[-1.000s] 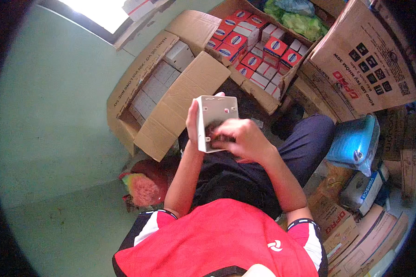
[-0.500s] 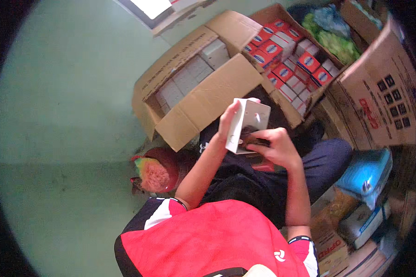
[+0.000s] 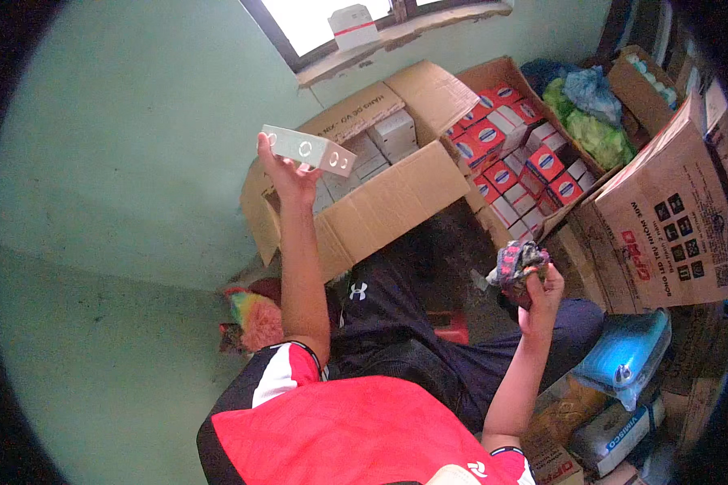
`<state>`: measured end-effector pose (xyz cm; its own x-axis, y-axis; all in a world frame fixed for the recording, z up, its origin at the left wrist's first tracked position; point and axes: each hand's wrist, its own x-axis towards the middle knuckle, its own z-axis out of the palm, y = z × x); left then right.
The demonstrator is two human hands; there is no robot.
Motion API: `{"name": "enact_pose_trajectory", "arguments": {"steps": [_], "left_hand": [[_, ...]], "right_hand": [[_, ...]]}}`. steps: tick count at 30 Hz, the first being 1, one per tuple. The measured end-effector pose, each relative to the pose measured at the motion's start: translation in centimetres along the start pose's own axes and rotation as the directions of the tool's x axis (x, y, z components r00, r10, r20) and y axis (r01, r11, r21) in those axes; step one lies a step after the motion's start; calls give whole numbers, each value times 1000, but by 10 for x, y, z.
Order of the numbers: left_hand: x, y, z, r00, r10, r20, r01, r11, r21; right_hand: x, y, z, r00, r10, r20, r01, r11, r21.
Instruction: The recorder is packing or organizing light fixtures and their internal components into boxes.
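Note:
Raised at the left, my left hand grips a white electrical back box with round knockouts in its sides. The fingers hold it from below, above the near left edge of an open cardboard carton. More white boxes of similar look sit inside that carton. At the right, over my bent leg, my right hand is closed around a crumpled, patterned cloth rag in dark, grey and pink. The two hands are far apart.
A second carton holds several red-and-white small packages. Green and blue plastic bags lie behind it. A tall cardboard box and a blue plastic pack stand right. A fluffy pinkish duster lies left. Another white box stands on the windowsill.
The hands have parted: my left hand has carried the back box up and left toward the carton. My right hand has come out of the box and moved right with the rag.

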<state>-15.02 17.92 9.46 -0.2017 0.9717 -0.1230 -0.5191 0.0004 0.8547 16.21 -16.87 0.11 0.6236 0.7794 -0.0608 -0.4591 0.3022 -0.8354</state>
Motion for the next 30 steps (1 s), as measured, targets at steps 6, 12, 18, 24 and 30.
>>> {"name": "enact_pose_trajectory", "arguments": {"steps": [6,12,18,24,30], "left_hand": [[33,-29,-2,994,106,13,-106,970,219],[52,-79,6,773,443,454,-594,253,764],[112,-110,28,580,314,751,-778,-56,625],[113,-147,60,608,9,794,-794,10,608],[136,-203,60,354,20,935,-859,-389,333]], "right_hand": [[0,-2,-4,993,-14,118,28,992,-120],[6,4,-10,999,1,-52,-6,995,-96],[36,12,-4,996,49,78,-12,909,-417],[47,23,-19,1000,-7,-1,6,869,-494],[64,35,-5,997,82,-1,-70,845,-529]]}}
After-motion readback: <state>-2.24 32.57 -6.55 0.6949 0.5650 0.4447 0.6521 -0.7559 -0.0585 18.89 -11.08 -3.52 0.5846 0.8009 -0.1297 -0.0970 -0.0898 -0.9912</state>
